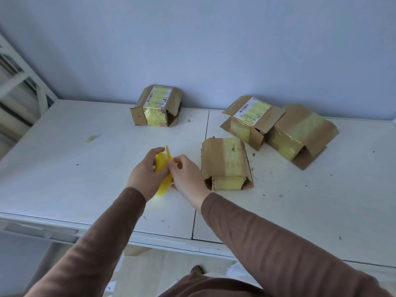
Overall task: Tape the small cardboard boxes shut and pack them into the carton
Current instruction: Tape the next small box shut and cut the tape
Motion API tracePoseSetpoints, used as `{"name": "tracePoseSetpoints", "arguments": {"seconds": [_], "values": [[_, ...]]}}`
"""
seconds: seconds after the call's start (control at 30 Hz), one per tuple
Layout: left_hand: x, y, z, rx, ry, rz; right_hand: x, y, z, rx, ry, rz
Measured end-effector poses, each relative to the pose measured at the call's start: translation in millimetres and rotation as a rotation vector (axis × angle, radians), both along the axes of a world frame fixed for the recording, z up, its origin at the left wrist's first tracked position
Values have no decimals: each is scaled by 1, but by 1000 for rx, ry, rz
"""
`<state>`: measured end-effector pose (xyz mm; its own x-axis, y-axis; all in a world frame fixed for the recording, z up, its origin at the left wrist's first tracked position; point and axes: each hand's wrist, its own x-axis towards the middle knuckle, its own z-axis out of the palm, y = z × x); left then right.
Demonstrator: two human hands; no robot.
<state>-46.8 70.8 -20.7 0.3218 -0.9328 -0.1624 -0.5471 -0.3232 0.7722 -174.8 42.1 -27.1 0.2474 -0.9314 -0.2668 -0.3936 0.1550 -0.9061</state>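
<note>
The yellow tape roll is gripped by the left hand while its free end is pinched just above by the right hand, seemingly so a strip can be drawn for the nearest box beside it.

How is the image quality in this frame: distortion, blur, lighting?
Head view: wide-angle bending bows the table edges; the right hand looks slightly motion-blurred at the yellow tape roll; light is soft and bluish, with faint shadows and no harsh glare.

Long brown sleeves cover both arms down to wrists, fabric plain, soft, lightly creased. Left hand and right hand bare, no gloves, rings or watch showing. Matching brown garment on torso below.
</note>
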Motion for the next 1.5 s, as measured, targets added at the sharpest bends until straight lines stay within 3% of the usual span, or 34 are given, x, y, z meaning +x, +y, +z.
{"name": "tracePoseSetpoints", "arguments": {"seconds": [0.07, 0.13, 0.27, 0.33, 0.4, 0.53, 0.67, 0.83, 0.97, 1.17, 1.27, 1.37, 1.5], "values": [[-5, 2, 8, 0, 316, 99, -10, -10, 13, -226, 212, 121], [-12, 4, 11, 22, 512, 144, -21, -17, 25, -407, 417, 253], [-31, 10, 12, 54, 713, 153, -31, -22, 37, -384, 506, 396], [-37, 12, 11, 67, 746, 174, -32, -22, 35, -465, 537, 380], [-40, 12, 7, 58, 718, 184, -33, -22, 34, -671, 580, 347], [-39, 12, 2, -65, 469, 191, -38, -21, 36, -857, 636, 407], [-34, 8, 6, -19, 523, 153, -47, -29, 41, -987, 676, 405], [-34, 1, 6, -45, 486, 128, -53, -21, 40, -911, 597, 287], [-22, -3, 0, -113, 347, 126, -67, -43, 66, -762, 315, -8], [-11, -14, 6, -134, 84, -78, -88, -19, 57, -75, 74, -45], [-2, -19, 9, -158, 23, -165, -83, 4, 43, -20, 155, 61], [-4, -16, 20, -211, -4, -275, -76, 27, 34, 66, 27, 258], [-21, -24, 56, -251, 90, -273, -82, 51, 49, 157, -429, 235]]}}
